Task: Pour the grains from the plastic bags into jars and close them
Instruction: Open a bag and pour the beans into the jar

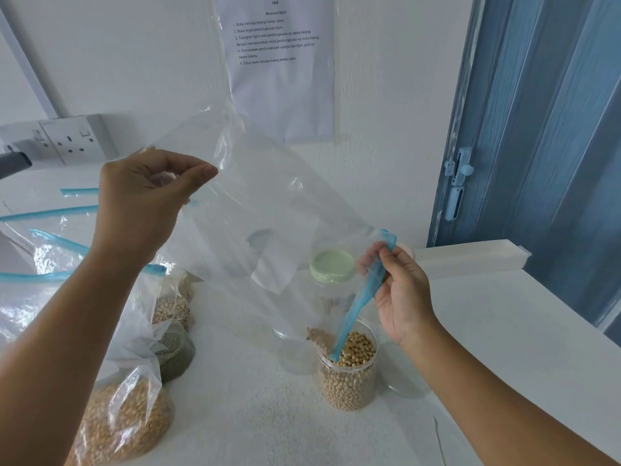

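Observation:
An empty clear plastic bag [255, 203] with a blue zip strip hangs tilted over the table. My left hand [148, 200] pinches its upper corner. My right hand [400, 290] pinches the blue zip edge at the bag's mouth, which dips into an open clear jar [347, 378] nearly full of tan round grains. Behind it stands a jar with a pale green lid [332, 267], seen partly through the bag. On the left lie bags of grains: yellow kernels [124, 422], dark green grains [174, 354] and pale grains [169, 311].
A clear round lid [403, 375] lies on the white table right of the open jar. Empty blue-zip bags [50, 237] are piled at the far left. A wall socket [70, 139], a printed sheet [279, 62] and a blue folding door [537, 129] are behind.

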Motion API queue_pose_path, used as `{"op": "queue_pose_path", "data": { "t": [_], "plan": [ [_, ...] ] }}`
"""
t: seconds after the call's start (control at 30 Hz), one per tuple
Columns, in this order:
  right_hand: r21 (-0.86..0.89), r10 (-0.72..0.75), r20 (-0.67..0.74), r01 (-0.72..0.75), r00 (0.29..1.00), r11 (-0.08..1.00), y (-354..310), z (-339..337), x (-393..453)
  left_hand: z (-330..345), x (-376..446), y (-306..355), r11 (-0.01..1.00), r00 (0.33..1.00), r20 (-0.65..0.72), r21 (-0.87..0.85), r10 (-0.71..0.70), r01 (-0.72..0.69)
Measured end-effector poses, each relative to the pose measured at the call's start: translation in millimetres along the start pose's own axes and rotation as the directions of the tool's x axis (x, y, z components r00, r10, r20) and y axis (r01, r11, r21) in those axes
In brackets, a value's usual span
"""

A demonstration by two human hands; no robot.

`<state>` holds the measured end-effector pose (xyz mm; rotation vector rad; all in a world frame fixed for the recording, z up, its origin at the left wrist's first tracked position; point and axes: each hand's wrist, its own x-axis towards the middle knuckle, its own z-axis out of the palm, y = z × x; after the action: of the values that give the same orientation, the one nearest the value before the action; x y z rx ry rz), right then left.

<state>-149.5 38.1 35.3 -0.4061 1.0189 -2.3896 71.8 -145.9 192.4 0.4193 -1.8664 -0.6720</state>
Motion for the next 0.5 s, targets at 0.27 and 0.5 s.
{"op": "queue_pose_path", "data": {
  "t": [0.27,0.5],
  "plan": [
    [0.019,0.004,-0.012,-0.004,1.000,1.000,0.3,-6.7,1.3,3.3,0.7,3.7,0.999,0.999,0.011,0.014,0.031,-0.031],
    [0.029,0.003,-0.001,-0.003,1.000,1.000,-1.9,-6.3,2.3,2.1,2.0,4.1,0.998,0.999,0.005,0.018,0.052,-0.052]
  ]
}}
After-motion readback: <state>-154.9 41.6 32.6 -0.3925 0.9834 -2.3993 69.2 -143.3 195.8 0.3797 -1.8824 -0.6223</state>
